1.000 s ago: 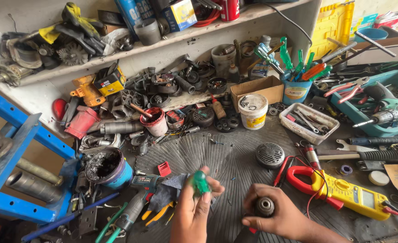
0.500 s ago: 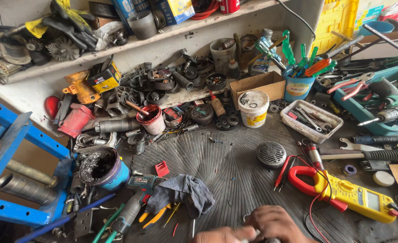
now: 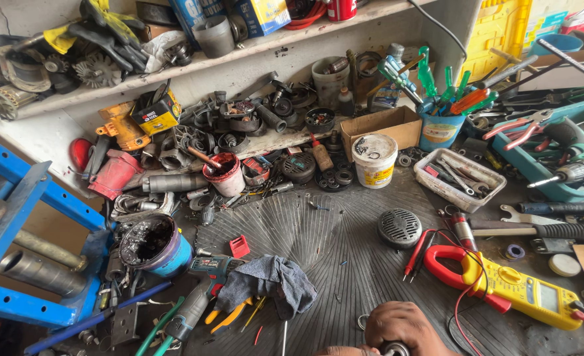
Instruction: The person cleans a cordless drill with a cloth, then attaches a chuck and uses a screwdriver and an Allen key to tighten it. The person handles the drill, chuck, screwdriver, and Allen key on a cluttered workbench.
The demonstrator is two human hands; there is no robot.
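Hands meet at the bottom edge of our view: our right hand (image 3: 404, 327) curls its fingers (image 3: 385, 329) around a small round metal part (image 3: 395, 349), which sits low against the ribbed dark surface (image 3: 318, 237) and is half cut off by the frame. Only a sliver of our left hand (image 3: 344, 351) shows, touching the same part; we cannot tell how its fingers are set. Just to the left lies a grey rag (image 3: 272, 280), and to the right a yellow clamp meter (image 3: 516, 290) with red jaws. A round grille (image 3: 399, 227) rests further up.
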